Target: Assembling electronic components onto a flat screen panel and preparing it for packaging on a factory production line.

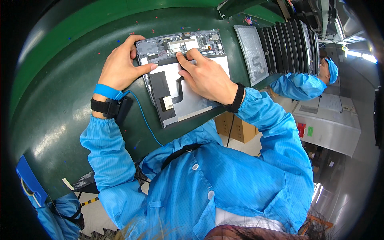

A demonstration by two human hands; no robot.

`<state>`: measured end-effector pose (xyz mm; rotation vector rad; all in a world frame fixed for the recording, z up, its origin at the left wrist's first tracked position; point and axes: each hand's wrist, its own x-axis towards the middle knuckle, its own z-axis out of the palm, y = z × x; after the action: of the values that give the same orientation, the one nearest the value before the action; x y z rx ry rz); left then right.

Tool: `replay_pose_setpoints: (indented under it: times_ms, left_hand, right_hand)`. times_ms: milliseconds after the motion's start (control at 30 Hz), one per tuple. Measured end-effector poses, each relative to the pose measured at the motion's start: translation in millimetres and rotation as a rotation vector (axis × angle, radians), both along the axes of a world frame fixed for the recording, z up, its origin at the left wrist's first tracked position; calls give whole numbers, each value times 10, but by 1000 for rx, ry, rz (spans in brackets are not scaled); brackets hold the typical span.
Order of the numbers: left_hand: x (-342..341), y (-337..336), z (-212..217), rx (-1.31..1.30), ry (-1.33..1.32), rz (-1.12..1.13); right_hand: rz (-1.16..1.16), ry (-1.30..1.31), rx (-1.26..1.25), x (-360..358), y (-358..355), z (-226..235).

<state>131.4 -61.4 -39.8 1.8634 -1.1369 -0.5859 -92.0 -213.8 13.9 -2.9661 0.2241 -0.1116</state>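
Note:
An opened tablet-like device (192, 108) lies on the green bench before me, its circuit board (180, 46) bare along the far side. A silver panel with a black flat cable (179, 91) fills the nearer part. My left hand (120, 66) holds the device's left edge, thumb on top and fingers curled at the far left corner. Over the middle reaches my right hand (208, 76); its index fingertip presses at the near edge of the board. The right thumb is apart from the index finger, close to the cable's upper end. No tool shows in either hand.
Right of the device lies a panel in bubble wrap (251, 54), beside a row of several dark panels (288, 46). A blue cord (143, 114) runs from my left wristband. Small red and blue bits dot the bench (72, 104). Another person (300, 86) works at the right.

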Motion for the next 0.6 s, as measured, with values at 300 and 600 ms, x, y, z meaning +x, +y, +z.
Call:
replay_pose_setpoints:
  times_ms: [300,600]
  left_hand:
    - [7,-9,-9,-10,38,-13]
    - [3,-3,2,-2,35,-8]
  right_hand:
    - [-27,-65,176,55,-128,-35]
    - [-40,-106,241,37,-184,-70]
